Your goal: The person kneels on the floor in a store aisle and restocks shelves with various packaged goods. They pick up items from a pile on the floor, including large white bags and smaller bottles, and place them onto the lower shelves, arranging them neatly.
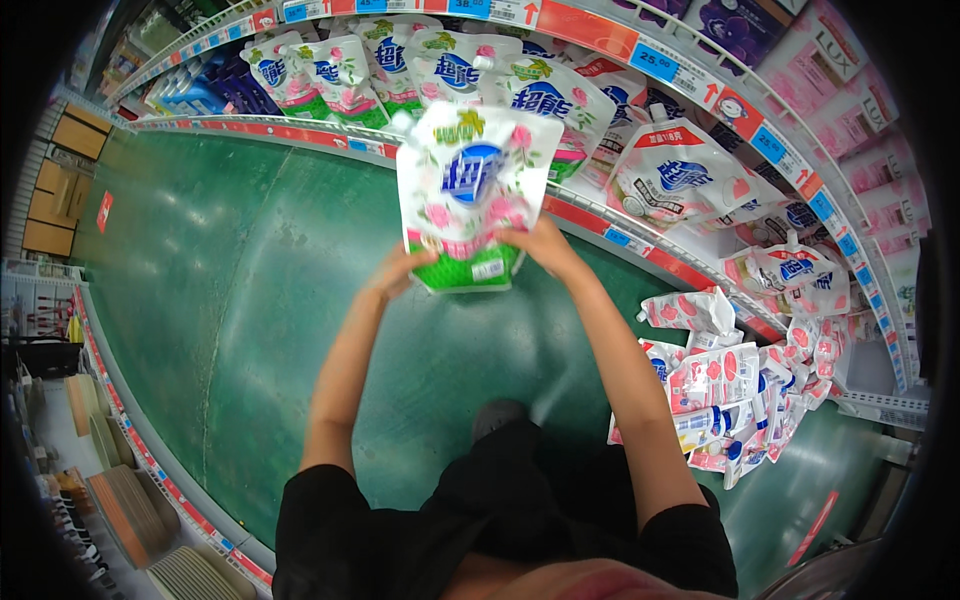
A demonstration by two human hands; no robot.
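Between my two hands is a white detergent refill pouch with pink roses, a blue emblem and a green bottom. My left hand grips its lower left edge, thumb on the front. On the lower right side, my right hand holds it with the thumb pressed to the front. The pouch is upright, held in front of the shelf edge. Behind it, matching rose-printed pouches stand in a row on the lower shelf. White pouches with a red band lean further right on that shelf.
Many pink-and-white pouches and bottles lie heaped on the green floor at right, against the shelf. Price tags line the shelf rail above. Blue bottles stand at the shelf's left. Across the aisle, another shelf holds boards.
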